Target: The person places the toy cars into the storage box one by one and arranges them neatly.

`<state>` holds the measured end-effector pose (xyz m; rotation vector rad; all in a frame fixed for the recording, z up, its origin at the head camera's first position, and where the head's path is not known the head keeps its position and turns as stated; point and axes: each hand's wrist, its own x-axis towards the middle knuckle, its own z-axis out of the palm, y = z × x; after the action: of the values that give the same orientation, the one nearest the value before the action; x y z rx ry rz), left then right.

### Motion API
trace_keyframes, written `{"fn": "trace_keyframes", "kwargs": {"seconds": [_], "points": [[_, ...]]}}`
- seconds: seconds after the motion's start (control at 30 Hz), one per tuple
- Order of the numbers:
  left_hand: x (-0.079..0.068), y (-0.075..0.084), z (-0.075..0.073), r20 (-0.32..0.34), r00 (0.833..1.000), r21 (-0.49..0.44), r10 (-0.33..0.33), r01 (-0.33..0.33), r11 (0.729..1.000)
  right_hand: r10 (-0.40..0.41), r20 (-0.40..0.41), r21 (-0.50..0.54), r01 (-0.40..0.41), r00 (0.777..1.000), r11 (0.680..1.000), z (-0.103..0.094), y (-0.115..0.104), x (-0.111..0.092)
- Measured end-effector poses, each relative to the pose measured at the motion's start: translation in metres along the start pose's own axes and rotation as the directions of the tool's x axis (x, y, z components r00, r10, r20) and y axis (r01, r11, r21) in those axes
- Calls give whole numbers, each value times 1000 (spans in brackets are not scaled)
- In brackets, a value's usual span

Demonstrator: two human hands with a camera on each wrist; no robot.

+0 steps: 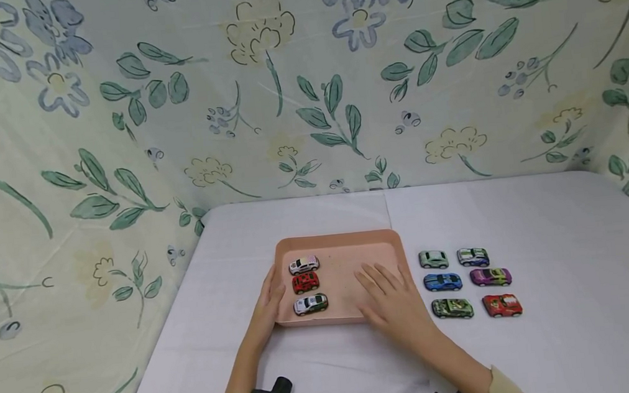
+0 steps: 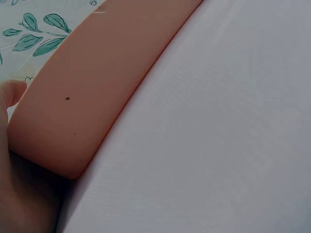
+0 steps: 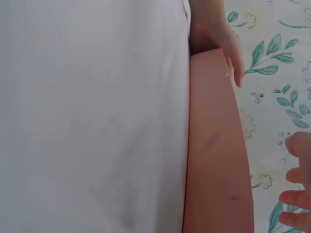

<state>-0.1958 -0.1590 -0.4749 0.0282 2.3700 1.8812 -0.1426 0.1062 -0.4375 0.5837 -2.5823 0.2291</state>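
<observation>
A pink rectangular tray (image 1: 337,240) lies on the white cloth. My left hand (image 1: 269,300) holds its left side, with the thumb over the rim and the fingers along the outer wall. My right hand (image 1: 399,304) is over the tray's right part, fingers spread and nothing held; whether it touches the tray floor I cannot tell. Along the tray's left side stand a white-and-pink toy car (image 1: 303,265), a red toy car (image 1: 305,282) and a white-and-green toy car (image 1: 311,304). In the left wrist view the tray's front wall (image 2: 82,97) shows close up.
Right of the tray stand several toy cars in two columns: pale green (image 1: 433,260), blue (image 1: 442,282), camouflage green (image 1: 452,308), white-and-blue (image 1: 473,257), purple (image 1: 491,277) and red (image 1: 502,305). A flowered cloth (image 1: 308,128) hangs behind the table.
</observation>
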Motion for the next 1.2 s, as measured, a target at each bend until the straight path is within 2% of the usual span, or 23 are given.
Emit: {"fn": "trace_keyframes", "kwargs": {"seconds": [0.1, 0.33, 0.47, 0.87, 0.97, 1.1, 1.2], "points": [[-1, 3, -1, 5, 1000, -3, -6, 6, 1000, 24, -5, -13, -24, 1000, 1000, -4, 11, -7], [-12, 26, 0, 12, 1000, -4, -27, 27, 1000, 119, 2, -12, -119, 993, 993, -19, 36, -26], [-17, 32, 0, 17, 1000, 9, -26, 25, 1000, 155, 13, -10, -155, 988, 988, -26, 47, -35], [-15, 29, 0, 18, 1000, 3, -25, 25, 1000, 236, 36, 37, -238, 971, 971, -41, 74, -62], [-15, 30, 0, 21, 999, 1, -25, 25, 1000, 229, 33, 81, -231, 973, 970, -43, 82, -69], [-16, 31, 1, 25, 999, 2, -26, 26, 1000, 199, 23, 90, -200, 980, 976, -43, 100, -80], [-16, 31, 1, 19, 1000, 4, -22, 22, 1000, 208, 43, 94, -211, 977, 973, -42, 115, -89]]}}
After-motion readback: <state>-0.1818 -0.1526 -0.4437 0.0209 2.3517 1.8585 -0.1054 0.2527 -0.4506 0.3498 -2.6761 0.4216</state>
